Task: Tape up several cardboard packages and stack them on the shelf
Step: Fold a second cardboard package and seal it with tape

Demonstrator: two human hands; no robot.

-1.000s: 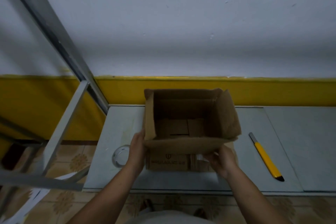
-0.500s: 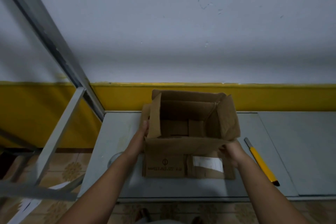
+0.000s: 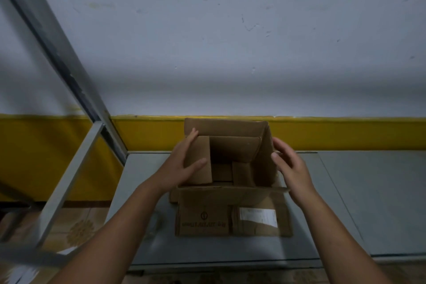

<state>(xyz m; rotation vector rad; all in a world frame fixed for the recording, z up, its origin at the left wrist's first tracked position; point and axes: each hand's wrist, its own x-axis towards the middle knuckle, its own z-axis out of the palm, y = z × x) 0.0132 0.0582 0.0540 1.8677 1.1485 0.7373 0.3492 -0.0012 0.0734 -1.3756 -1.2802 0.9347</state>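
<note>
An open brown cardboard box (image 3: 230, 212) stands on the grey table (image 3: 359, 193), its near flap hanging down with a white label on it. My left hand (image 3: 184, 163) lies against the left side flap (image 3: 199, 161), fingers straight, and tips it in over the opening. My right hand (image 3: 289, 166) presses flat on the outside of the right side flap (image 3: 265, 157), which still stands up. The far flap stands upright by the wall. Inside, the bottom flaps show.
A grey metal shelf frame (image 3: 69, 168) slants across the left side, over a tiled floor. A white wall with a yellow band runs behind the table. A clear tape roll (image 3: 155, 226) is mostly hidden behind my left forearm.
Both hands have left the box's near corners and moved up to the side flaps. The left flap has swung inward. The yellow knife is now hidden by my right arm.
</note>
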